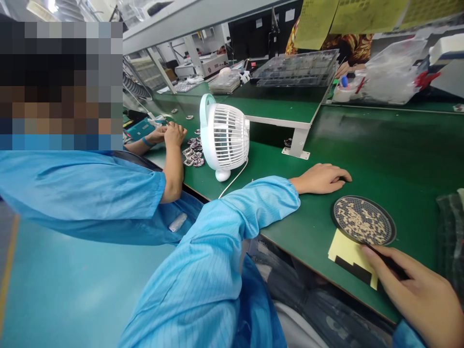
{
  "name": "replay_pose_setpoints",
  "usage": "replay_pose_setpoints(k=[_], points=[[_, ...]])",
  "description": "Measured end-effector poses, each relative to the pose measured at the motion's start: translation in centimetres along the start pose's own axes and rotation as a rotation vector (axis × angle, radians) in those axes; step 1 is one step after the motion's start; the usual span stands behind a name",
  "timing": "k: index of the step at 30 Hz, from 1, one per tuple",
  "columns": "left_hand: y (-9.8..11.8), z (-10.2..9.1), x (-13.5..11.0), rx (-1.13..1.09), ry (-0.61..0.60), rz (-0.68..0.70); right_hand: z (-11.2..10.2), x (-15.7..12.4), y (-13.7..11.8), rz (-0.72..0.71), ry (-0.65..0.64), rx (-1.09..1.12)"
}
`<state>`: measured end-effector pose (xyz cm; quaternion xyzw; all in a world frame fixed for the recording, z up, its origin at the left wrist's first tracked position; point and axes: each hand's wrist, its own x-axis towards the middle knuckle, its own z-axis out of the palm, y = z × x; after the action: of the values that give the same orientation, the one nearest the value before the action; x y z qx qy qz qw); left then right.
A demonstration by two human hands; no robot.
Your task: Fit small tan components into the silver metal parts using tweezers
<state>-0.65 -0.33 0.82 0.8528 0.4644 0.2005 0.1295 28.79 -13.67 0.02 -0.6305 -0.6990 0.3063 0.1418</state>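
Observation:
My left hand (321, 178) lies palm down on the green table (362, 145), its fingers loosely curled with nothing visible in them. My right hand (420, 290) is at the lower right, its fingers pinched round a thin dark tool whose tip reaches the near rim of a round black tray (363, 220). The tray holds several small pale parts. Under the tray lies a yellow paper (344, 251) with a black strip.
A white desk fan (224, 135) stands left of my left hand, with its cord trailing along the table. A co-worker in a blue coat sits at the left, both hands over small metal parts (194, 152). A raised shelf (282, 108) and clear plastic trays (297, 67) stand behind.

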Motion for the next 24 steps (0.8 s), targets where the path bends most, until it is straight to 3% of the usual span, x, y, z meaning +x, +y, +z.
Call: replay_pose_setpoints(k=[24], points=[[-0.2, 0.1, 0.0, -0.027, 0.020, 0.026, -0.1, -0.2, -0.8, -0.029, 0.040, 0.006]])
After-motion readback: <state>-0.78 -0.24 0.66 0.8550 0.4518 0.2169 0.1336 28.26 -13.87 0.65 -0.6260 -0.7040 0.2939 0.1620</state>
